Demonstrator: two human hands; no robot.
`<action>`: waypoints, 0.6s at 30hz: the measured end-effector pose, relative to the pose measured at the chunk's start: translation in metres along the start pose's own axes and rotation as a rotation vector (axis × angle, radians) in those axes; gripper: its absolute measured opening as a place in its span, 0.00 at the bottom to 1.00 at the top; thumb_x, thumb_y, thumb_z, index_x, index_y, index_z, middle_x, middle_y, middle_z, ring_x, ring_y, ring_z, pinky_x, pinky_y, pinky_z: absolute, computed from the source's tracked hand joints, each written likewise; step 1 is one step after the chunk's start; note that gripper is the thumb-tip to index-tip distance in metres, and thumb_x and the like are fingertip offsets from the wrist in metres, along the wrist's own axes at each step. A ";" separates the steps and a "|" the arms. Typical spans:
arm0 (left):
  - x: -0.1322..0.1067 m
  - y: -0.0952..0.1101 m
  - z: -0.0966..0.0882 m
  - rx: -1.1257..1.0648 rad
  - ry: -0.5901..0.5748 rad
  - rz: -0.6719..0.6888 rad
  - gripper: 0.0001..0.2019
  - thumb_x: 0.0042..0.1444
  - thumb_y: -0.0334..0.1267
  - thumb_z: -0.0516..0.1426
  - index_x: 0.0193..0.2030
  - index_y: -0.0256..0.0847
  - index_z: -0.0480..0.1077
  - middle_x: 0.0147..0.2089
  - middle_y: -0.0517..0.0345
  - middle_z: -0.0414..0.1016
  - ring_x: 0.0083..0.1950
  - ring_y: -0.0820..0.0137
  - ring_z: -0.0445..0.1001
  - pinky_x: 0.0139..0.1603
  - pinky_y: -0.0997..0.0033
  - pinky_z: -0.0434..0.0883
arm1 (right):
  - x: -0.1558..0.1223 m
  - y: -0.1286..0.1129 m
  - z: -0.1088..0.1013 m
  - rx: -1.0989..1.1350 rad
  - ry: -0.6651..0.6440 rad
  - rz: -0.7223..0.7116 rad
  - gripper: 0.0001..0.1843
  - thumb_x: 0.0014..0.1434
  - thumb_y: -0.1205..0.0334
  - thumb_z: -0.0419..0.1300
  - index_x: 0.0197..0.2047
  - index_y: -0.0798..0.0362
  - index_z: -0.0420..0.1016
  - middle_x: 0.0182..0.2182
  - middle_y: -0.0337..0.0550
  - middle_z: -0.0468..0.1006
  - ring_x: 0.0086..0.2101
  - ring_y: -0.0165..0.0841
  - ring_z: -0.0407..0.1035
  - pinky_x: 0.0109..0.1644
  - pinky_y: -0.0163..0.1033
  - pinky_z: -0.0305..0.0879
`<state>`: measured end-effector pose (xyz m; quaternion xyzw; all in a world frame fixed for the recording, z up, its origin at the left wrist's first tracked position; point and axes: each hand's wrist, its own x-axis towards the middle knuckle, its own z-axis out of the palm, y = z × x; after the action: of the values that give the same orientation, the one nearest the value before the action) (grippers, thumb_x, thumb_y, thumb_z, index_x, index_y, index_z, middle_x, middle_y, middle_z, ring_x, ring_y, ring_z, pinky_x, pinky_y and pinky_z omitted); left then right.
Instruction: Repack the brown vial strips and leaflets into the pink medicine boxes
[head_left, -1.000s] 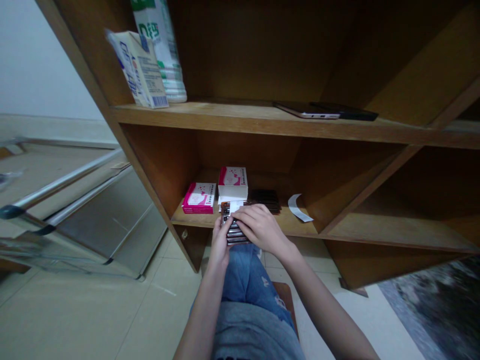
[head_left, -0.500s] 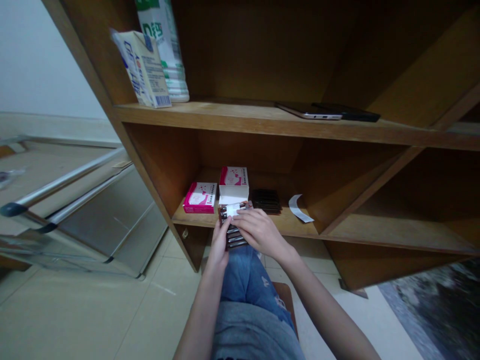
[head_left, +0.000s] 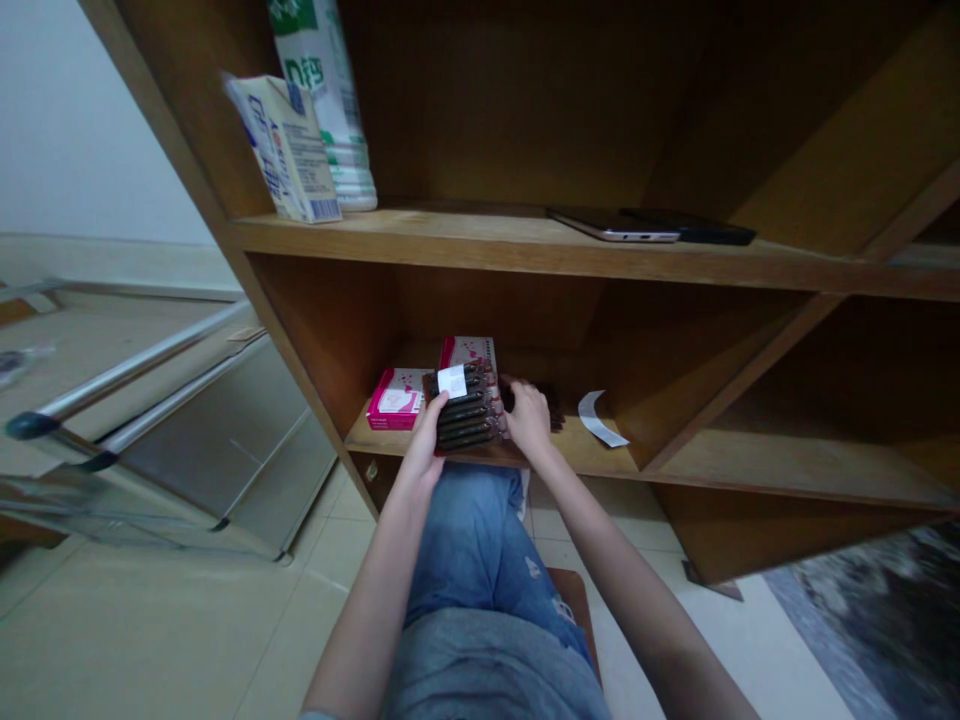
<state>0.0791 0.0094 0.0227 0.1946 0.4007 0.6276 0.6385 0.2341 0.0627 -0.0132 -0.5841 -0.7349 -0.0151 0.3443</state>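
My left hand is closed on the near left edge of a flat pack of dark brown vials, holding it tilted above the shelf edge. A white paper slip lies across the pack's upper left part. My right hand is at the left end of another dark vial pack on the shelf, thumb and fingers apart and bent; its fingertips are partly hidden. Behind the held pack stand a pink-and-white box and, to the left, a second pink-and-white box.
A curved white paper strip lies right of the packs. On the upper shelf stand a drink carton and a white-green bottle, with a phone further right. A metal-framed rack stands left of the wooden cabinet.
The held pack has risen forward, in front of the boxes, and the paper slip now lies on it uncovered. My right hand has left the slip and moved right to the other pack.
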 end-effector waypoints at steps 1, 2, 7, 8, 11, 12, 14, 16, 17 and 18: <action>0.006 0.000 0.003 0.014 -0.026 -0.004 0.16 0.51 0.40 0.59 0.46 0.37 0.71 0.40 0.53 0.79 0.39 0.67 0.78 0.44 0.69 0.73 | 0.003 0.001 0.003 -0.049 -0.028 0.007 0.18 0.58 0.65 0.54 0.52 0.56 0.69 0.42 0.53 0.77 0.43 0.42 0.70 0.45 0.44 0.64; 0.011 -0.001 0.005 0.029 -0.049 -0.015 0.16 0.51 0.40 0.60 0.46 0.37 0.71 0.40 0.52 0.79 0.39 0.67 0.78 0.44 0.70 0.73 | 0.006 0.002 0.005 -0.084 -0.048 0.012 0.16 0.58 0.68 0.52 0.50 0.55 0.71 0.41 0.52 0.78 0.41 0.40 0.71 0.44 0.42 0.64; 0.026 -0.009 0.005 0.075 -0.090 -0.098 0.17 0.49 0.38 0.61 0.47 0.36 0.70 0.39 0.52 0.79 0.36 0.67 0.78 0.40 0.70 0.74 | 0.012 0.006 0.006 -0.101 -0.066 0.014 0.16 0.58 0.71 0.47 0.37 0.54 0.76 0.34 0.51 0.79 0.36 0.38 0.72 0.41 0.39 0.64; 0.027 -0.009 0.005 0.074 -0.086 -0.113 0.17 0.50 0.38 0.61 0.46 0.36 0.71 0.38 0.51 0.79 0.36 0.67 0.79 0.40 0.70 0.75 | 0.012 0.006 0.006 -0.075 -0.063 0.008 0.15 0.59 0.70 0.47 0.38 0.55 0.76 0.35 0.50 0.80 0.36 0.38 0.72 0.42 0.39 0.64; 0.026 -0.009 0.003 0.075 -0.060 -0.155 0.15 0.50 0.38 0.60 0.45 0.36 0.71 0.37 0.51 0.80 0.35 0.66 0.79 0.38 0.69 0.75 | 0.012 0.006 0.002 0.007 -0.058 0.011 0.16 0.61 0.66 0.47 0.42 0.56 0.76 0.38 0.51 0.80 0.39 0.39 0.72 0.48 0.42 0.63; 0.025 -0.009 0.003 0.080 -0.050 -0.163 0.15 0.50 0.39 0.60 0.45 0.36 0.71 0.37 0.51 0.80 0.35 0.66 0.79 0.38 0.69 0.75 | 0.012 0.006 0.001 0.021 -0.061 0.021 0.17 0.61 0.66 0.47 0.45 0.56 0.76 0.39 0.51 0.80 0.40 0.40 0.72 0.50 0.44 0.62; 0.025 -0.008 0.002 0.095 -0.035 -0.163 0.15 0.50 0.39 0.61 0.45 0.37 0.71 0.37 0.52 0.80 0.35 0.66 0.79 0.38 0.69 0.75 | 0.012 0.008 0.000 0.022 -0.084 0.038 0.18 0.60 0.67 0.48 0.49 0.55 0.74 0.42 0.51 0.79 0.43 0.40 0.72 0.53 0.46 0.60; 0.026 -0.007 0.000 0.117 -0.032 -0.150 0.16 0.49 0.39 0.62 0.45 0.37 0.71 0.37 0.52 0.79 0.36 0.66 0.79 0.39 0.69 0.75 | 0.013 0.009 -0.002 0.016 -0.113 0.042 0.20 0.60 0.67 0.49 0.54 0.53 0.70 0.45 0.50 0.78 0.46 0.40 0.70 0.55 0.47 0.59; 0.027 -0.007 -0.001 0.130 -0.034 -0.141 0.17 0.48 0.39 0.62 0.45 0.37 0.70 0.37 0.52 0.79 0.36 0.66 0.79 0.39 0.69 0.75 | 0.014 0.010 -0.002 0.012 -0.127 0.043 0.21 0.60 0.67 0.49 0.56 0.53 0.69 0.47 0.50 0.77 0.48 0.40 0.70 0.56 0.47 0.58; 0.029 -0.007 -0.002 0.145 -0.037 -0.129 0.17 0.47 0.39 0.63 0.45 0.38 0.70 0.37 0.52 0.79 0.36 0.66 0.78 0.39 0.69 0.74 | 0.015 0.010 -0.003 0.008 -0.142 0.042 0.22 0.60 0.67 0.49 0.57 0.53 0.67 0.48 0.50 0.76 0.49 0.40 0.69 0.56 0.47 0.57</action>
<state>0.0788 0.0357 0.0080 0.2256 0.4451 0.5508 0.6691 0.2433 0.0772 -0.0068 -0.5976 -0.7450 0.0365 0.2941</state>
